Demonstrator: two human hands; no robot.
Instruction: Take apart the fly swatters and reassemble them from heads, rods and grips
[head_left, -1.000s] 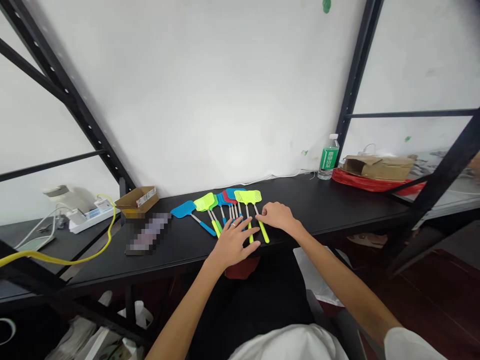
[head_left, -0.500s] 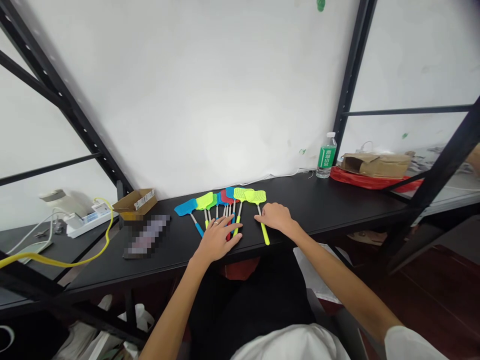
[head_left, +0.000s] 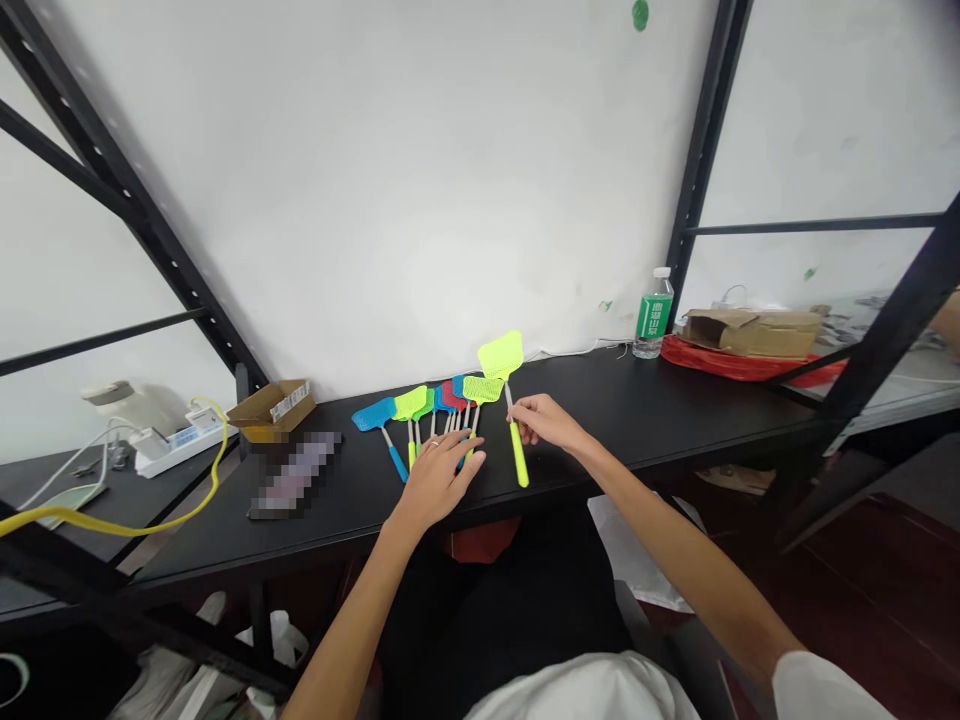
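My right hand (head_left: 541, 418) is closed on the metal shaft of a yellow fly swatter (head_left: 501, 355), just above its grip. The swatter is tilted up, its head raised against the wall behind. To its left, several more fly swatters lie fanned out and overlapping on the black table: a blue one (head_left: 374, 413) at the left end, then yellow-green, green, blue and red ones, and a yellow one (head_left: 482, 389) at the right. Across their handles rests my left hand (head_left: 440, 474), fingers spread and hiding part of the grips. A ring is on one finger.
A small open cardboard box (head_left: 271, 412) and a blurred-out flat object (head_left: 296, 475) sit on the left of the black table (head_left: 600, 410). A water bottle (head_left: 652, 314) stands at the right rear. Farther left are a power strip (head_left: 176, 440) and a yellow cable (head_left: 214, 487).
My right hand has raised the head of the rightmost yellow swatter off the table and shifted it slightly left. The left hand has stayed nearly in place over the handles.
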